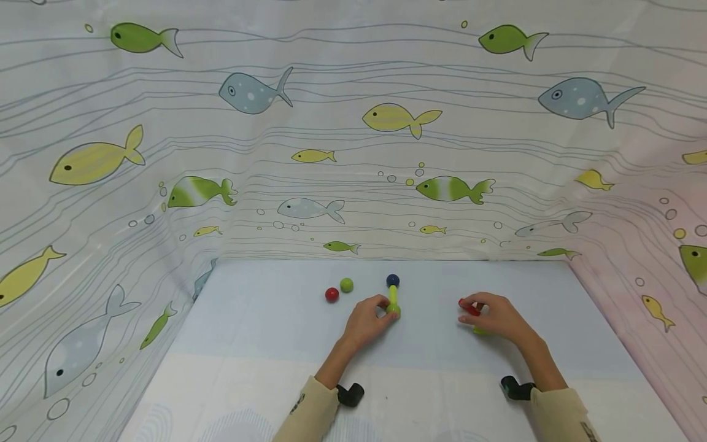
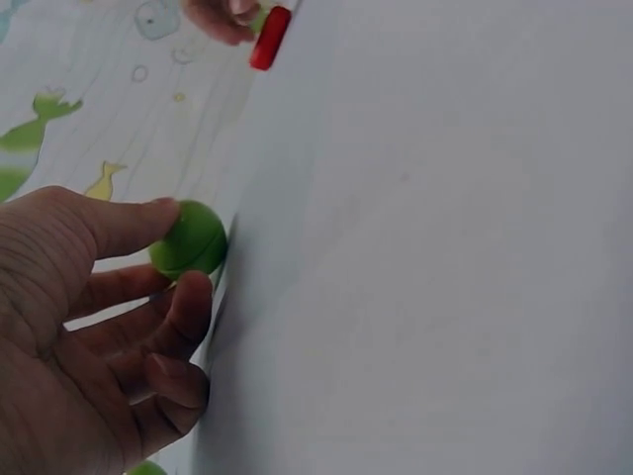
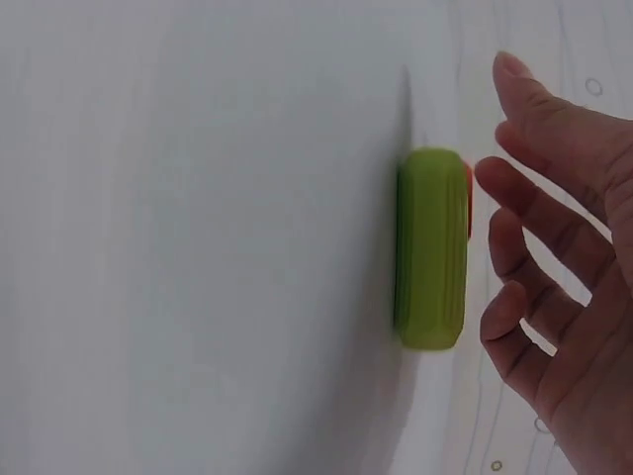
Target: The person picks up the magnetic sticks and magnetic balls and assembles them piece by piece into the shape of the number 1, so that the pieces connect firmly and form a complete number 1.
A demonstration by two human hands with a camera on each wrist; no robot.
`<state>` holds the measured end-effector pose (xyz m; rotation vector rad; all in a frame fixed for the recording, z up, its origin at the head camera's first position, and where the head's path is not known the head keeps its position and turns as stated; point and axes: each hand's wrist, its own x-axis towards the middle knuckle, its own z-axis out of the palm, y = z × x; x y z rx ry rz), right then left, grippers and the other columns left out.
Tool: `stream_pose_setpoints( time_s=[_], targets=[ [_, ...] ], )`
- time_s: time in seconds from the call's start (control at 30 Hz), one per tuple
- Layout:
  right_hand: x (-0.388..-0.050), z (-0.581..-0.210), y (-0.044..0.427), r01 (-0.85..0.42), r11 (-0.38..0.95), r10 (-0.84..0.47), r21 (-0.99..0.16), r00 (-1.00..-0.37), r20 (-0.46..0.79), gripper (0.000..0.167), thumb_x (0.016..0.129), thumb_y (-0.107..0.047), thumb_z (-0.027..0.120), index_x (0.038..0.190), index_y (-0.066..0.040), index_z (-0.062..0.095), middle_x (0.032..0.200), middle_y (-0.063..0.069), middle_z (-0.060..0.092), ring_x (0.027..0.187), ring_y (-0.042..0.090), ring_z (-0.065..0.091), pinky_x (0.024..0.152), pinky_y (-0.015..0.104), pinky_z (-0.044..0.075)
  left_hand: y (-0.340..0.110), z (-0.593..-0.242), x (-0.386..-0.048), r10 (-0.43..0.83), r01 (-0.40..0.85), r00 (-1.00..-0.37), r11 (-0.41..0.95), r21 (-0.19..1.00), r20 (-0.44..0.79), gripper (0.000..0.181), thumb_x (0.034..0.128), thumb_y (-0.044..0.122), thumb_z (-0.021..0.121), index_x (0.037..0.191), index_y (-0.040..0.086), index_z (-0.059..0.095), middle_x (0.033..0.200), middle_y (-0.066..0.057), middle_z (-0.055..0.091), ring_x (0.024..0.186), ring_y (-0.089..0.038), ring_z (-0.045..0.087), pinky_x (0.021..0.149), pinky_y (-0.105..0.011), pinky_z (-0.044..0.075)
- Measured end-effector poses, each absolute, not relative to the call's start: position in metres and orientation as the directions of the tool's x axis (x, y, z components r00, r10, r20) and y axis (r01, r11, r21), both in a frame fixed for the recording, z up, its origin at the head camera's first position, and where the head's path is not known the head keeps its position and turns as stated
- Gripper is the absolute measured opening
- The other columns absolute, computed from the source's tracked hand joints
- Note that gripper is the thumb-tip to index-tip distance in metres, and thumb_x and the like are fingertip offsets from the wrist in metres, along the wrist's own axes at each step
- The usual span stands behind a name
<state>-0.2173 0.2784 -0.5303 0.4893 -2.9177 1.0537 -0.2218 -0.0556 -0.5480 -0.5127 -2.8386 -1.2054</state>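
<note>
In the head view my left hand point(image 1: 363, 323) pinches a green ball point(image 1: 393, 310) between thumb and fingers. From that ball a yellow-green rod point(image 1: 393, 294) runs away to a dark blue ball point(image 1: 393, 280). The pinched green ball point(image 2: 191, 242) shows closely in the left wrist view. Over to the right, my right hand point(image 1: 501, 316) is above a red bar point(image 1: 469, 306) and a green bar point(image 1: 480, 331), thumb and forefinger apart. The right wrist view shows the green bar point(image 3: 432, 247) beside the fingertips, apart from them, with the red bar mostly hidden behind it.
A red ball point(image 1: 332, 294) and another green ball point(image 1: 346, 285) lie on the pale table point(image 1: 248, 325), left of my left hand. Fish-printed white fabric point(image 1: 353, 178) walls the back and both sides of the table.
</note>
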Motion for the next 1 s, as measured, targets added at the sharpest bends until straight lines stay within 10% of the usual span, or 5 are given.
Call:
stream_pose_setpoints(
  time_s=[1.0],
  targets=[
    [-0.199,-0.531,0.311,-0.295,0.774,-0.348,-0.560,-0.937,0.013,0.024,0.074,-0.020,0.087,0.094,-0.017,0.075,0.083,-0.010,0.061,0.081,0.017,0.051,0.068,0.029,0.044,-0.058,-0.547,-0.223,0.308,0.303,-0.943,0.655,0.692,0.122,0.028,0.0902,0.031,0.073,0.111,0.013,0.067,0.100,0.003,0.067,0.082,-0.012,0.057,0.071,-0.027,0.047]
  ],
)
